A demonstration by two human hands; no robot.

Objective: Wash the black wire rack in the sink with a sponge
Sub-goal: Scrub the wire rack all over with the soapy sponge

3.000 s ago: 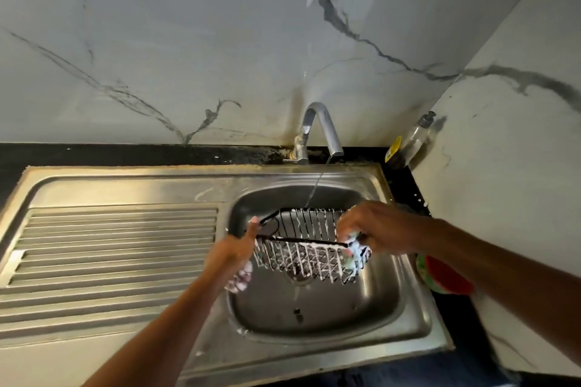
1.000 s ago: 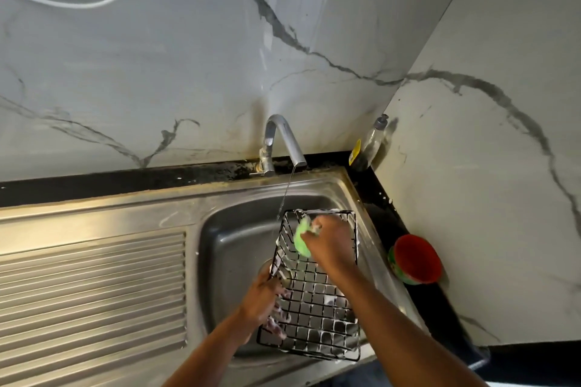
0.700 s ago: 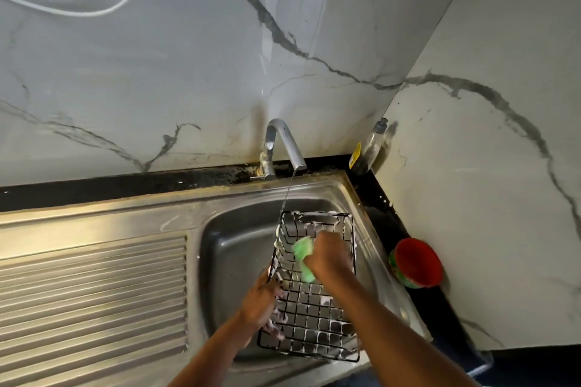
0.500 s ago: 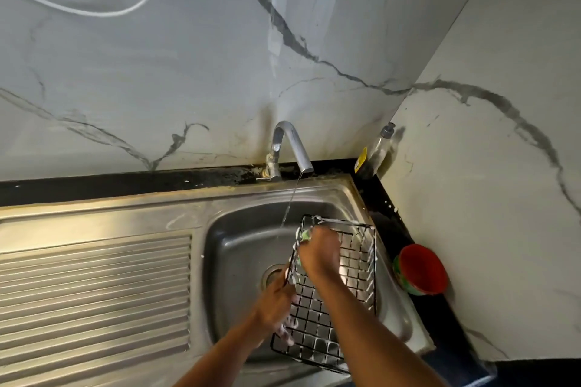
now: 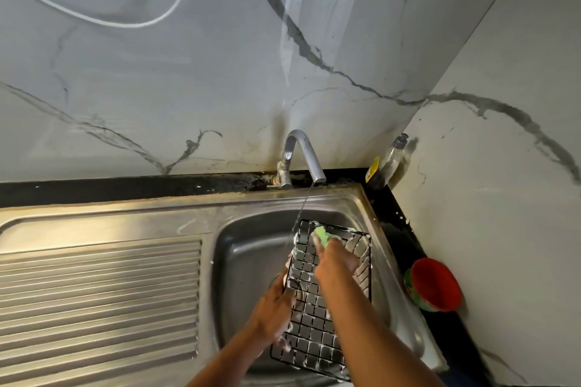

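The black wire rack (image 5: 311, 333) stands lengthwise over the steel sink basin (image 5: 245, 248), soap foam clinging to its grid. My left hand (image 5: 273, 308) grips its left edge and holds it up. My right hand (image 5: 338, 261) presses a green sponge (image 5: 321, 235) against the rack's far end. A thin stream of water runs from the tap (image 5: 303, 154) down beside the rack's far left corner.
A ribbed steel drainboard (image 5: 100, 298) lies left of the basin. A soap dispenser bottle (image 5: 390, 162) stands in the back right corner. A red and green bowl (image 5: 435, 284) sits on the black counter strip at the right, against the marble wall.
The rack has gone from held crosswise to standing lengthwise in the basin. In the last second my right hand has rubbed the sponge back and forth near the rack's far end.
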